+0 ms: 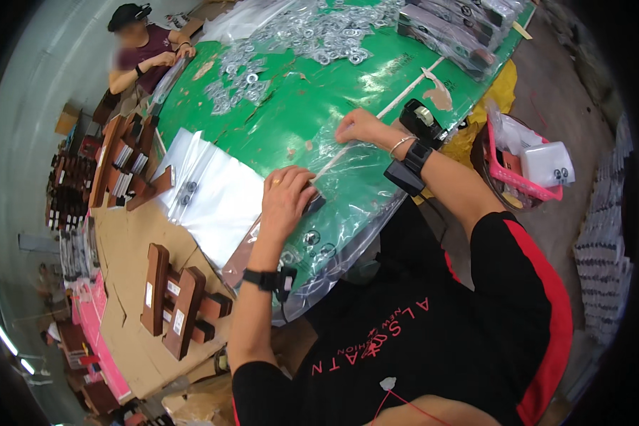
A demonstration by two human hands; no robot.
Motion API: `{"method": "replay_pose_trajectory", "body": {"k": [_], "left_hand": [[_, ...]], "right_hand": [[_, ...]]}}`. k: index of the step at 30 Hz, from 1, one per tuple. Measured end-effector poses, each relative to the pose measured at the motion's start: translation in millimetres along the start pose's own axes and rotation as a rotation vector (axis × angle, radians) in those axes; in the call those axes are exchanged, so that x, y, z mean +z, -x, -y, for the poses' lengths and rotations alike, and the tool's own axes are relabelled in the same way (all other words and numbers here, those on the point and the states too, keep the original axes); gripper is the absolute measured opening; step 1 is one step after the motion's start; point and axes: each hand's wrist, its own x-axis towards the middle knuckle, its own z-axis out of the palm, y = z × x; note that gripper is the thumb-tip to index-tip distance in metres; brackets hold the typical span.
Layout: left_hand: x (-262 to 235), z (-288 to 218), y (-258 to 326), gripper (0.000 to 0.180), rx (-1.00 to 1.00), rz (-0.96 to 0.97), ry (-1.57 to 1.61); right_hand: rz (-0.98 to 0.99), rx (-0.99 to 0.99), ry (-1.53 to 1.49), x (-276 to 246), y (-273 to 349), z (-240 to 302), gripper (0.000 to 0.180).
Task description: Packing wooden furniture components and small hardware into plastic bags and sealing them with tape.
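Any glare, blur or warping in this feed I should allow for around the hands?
Head view: glare streaks the clear plastic film near the left hand and right hand; head view: edges bow toward the dark rim, strip lights blow out white at left, and the co-worker's face is blurred.

Pale wall [32,121], grey floor [557,89], probably tube lights [6,340]
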Motion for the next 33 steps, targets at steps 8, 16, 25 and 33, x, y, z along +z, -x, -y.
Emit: {"method": "replay_pose_trajectory", "body": {"k": [8, 16, 25, 33], "left_hand": [[32.7, 20.4, 0.5, 0.021, -0.082, 0.226, 0.067], [28.1, 18.3, 0.6, 0.022, -0.211, 0.130, 0.235], [33.1, 36.1, 9.9, 0.035, -0.514, -0.153, 0.856], [31.7, 37.6, 9.4, 0.056, -0.520, -0.475, 1.296]], "right_hand": [[-0.082, -0.058, -0.085, 29.0, 23.0, 16.4, 0.023], [-0.023, -0.076, -0.096, 31.7, 38.6, 60.2, 0.018], [-0.051, -0.166, -0.045, 65.7, 61.1, 96.1, 0.027], [-0.252, -0.260, 0.193, 152.0, 88.7, 139.4, 0.009]]}}
